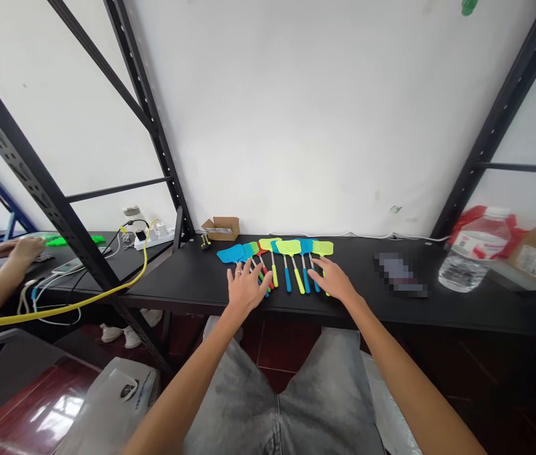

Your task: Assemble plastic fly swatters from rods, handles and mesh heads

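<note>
Several fly swatters lie fanned out on the black table (192, 272), heads toward the wall and handles toward me. Their heads are blue, green, red and yellow, and some overlap. My left hand (247, 285), with a ring on one finger, rests fingers spread over the handles at the left end, near the blue fly swatter (231, 253). At the right end, my right hand (333, 280) lies with fingers apart on or just above the handles, below a yellow fly swatter (323, 248). Between my hands, a yellow-green fly swatter (289, 248) shows its whole handle.
A small open cardboard box (223, 228) and a binder clip (206, 242) are at the back left. To the right are a blurred-out phone-like object (399, 275) and a large water bottle (469, 253). A yellow cable (107, 293) crosses left, near another person's hand (26, 249).
</note>
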`<state>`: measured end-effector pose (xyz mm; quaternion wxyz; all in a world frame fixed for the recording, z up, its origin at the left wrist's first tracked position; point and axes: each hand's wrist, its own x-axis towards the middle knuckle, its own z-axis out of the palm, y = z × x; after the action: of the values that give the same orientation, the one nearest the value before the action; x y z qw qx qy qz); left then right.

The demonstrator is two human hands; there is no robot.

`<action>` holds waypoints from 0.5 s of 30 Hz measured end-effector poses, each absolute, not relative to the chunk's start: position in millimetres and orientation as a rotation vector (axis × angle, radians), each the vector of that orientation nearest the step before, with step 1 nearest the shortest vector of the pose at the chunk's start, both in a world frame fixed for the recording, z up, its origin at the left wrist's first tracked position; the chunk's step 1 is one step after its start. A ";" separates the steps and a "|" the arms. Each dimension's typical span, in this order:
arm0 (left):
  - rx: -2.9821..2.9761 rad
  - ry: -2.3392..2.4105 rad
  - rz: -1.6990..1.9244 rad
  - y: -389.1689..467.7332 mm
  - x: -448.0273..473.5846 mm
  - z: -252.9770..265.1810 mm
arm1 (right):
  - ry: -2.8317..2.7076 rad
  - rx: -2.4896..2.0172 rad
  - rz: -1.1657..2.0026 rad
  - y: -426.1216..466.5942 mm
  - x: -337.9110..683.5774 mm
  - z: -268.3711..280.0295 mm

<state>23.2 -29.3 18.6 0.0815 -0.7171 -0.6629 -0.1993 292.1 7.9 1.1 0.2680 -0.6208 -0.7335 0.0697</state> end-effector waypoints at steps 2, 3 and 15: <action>-2.226 -2.054 -0.544 -27.1 13.4 15.5 | -2.043 -1.701 0.224 8.1 291.7 1.2; -2.267 -2.061 -0.524 -25.3 10.9 14.0 | -2.078 -1.707 0.242 8.5 290.9 1.3; -2.415 -1.994 -0.566 -17.7 10.7 8.4 | -2.362 -1.621 0.275 22.3 191.8 10.0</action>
<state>10.7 -17.7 8.4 -0.0205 -0.7587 -0.6265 -0.1777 191.8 22.3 10.0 0.1315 -0.5585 -0.8135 0.0947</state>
